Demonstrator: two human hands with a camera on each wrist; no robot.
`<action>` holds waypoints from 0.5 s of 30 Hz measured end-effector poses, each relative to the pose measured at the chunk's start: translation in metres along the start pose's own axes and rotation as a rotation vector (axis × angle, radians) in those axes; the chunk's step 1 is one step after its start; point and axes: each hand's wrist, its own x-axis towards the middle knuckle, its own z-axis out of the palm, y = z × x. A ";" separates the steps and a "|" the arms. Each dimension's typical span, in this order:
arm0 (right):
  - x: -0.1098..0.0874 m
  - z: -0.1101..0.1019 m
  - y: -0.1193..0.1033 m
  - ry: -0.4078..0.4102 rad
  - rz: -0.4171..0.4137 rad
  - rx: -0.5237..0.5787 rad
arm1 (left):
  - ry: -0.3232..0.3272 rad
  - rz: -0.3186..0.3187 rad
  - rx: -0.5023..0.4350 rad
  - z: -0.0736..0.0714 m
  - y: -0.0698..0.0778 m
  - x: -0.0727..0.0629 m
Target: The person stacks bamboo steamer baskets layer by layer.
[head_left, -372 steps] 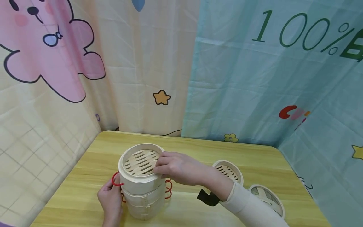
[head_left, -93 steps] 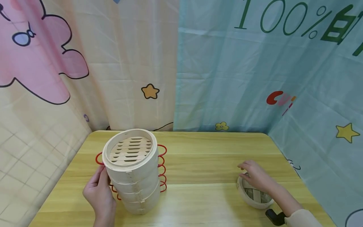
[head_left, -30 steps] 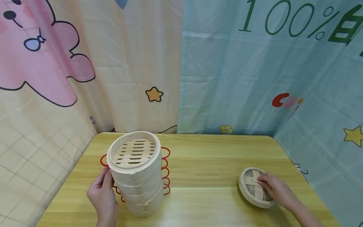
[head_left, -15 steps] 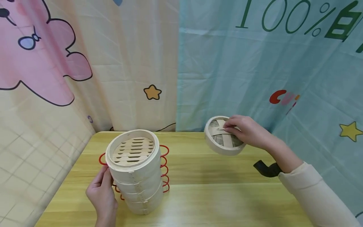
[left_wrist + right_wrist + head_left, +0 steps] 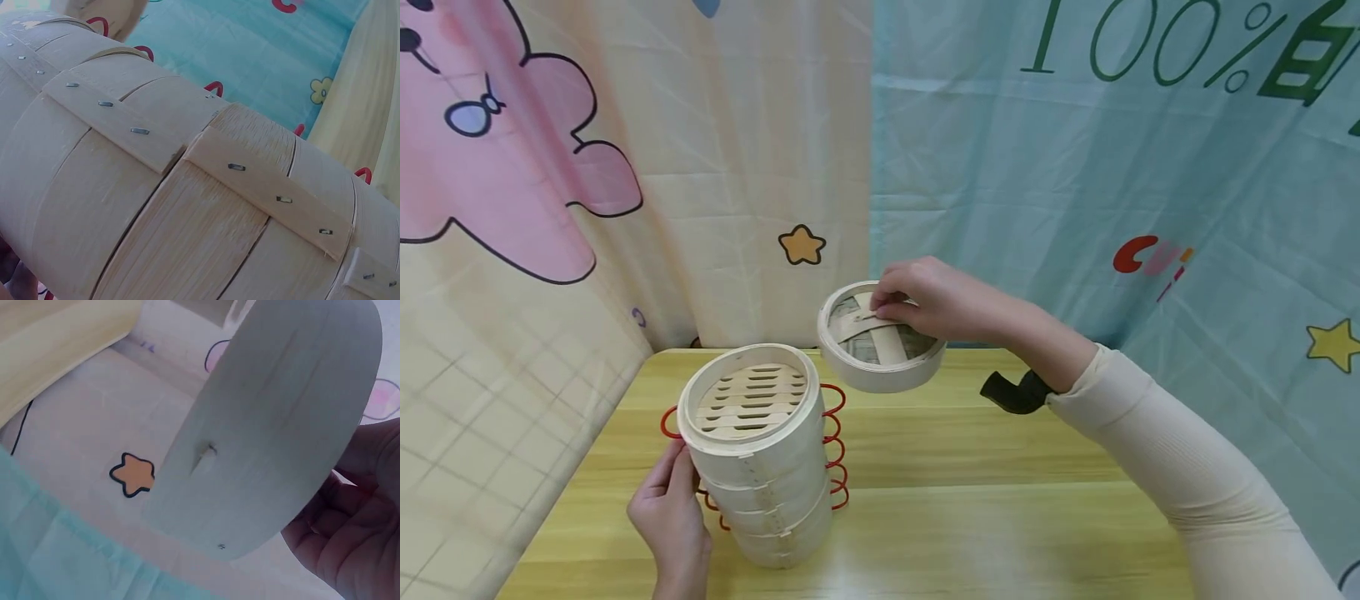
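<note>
In the head view a tall stack of round bamboo steamer tiers (image 5: 767, 492) stands on the left of the table, slatted floor (image 5: 752, 400) showing in its uncovered top. Red loops (image 5: 837, 400) stick out from both sides. My left hand (image 5: 672, 512) grips the stack's left side just below the upper red loop; its far fingers are hidden. My right hand (image 5: 925, 300) pinches the crossed strap on a bamboo steamer lid (image 5: 887, 379), held in the air to the right of the stack's top. The right wrist view shows the lid's pale side wall (image 5: 269, 437) and curled fingers (image 5: 312, 531).
The wooden table (image 5: 1000, 517) runs back to printed curtains (image 5: 985, 167) behind and at both sides. A black strap end (image 5: 1015, 393) hangs from the right wrist. Stapled tier seams (image 5: 269, 187) fill the left wrist view.
The stack has grown taller since the oldest frame. My right hand has lifted the lid off the table's right side and carried it left toward the stack. My left hand stays at the stack.
</note>
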 end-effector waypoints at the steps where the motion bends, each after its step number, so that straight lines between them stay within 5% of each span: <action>1: 0.006 -0.001 -0.005 -0.010 -0.004 0.004 | 0.002 -0.001 0.001 0.000 0.001 0.000; 4: 0.022 0.000 -0.020 -0.031 -0.002 0.011 | -0.007 0.001 0.000 0.000 0.005 -0.002; 10: 0.053 0.011 -0.050 -0.088 0.032 0.033 | -0.075 -0.026 -0.121 0.015 0.038 -0.017; 15: 0.072 0.025 -0.070 -0.132 0.050 0.023 | -0.062 -0.011 -0.070 0.017 0.038 -0.017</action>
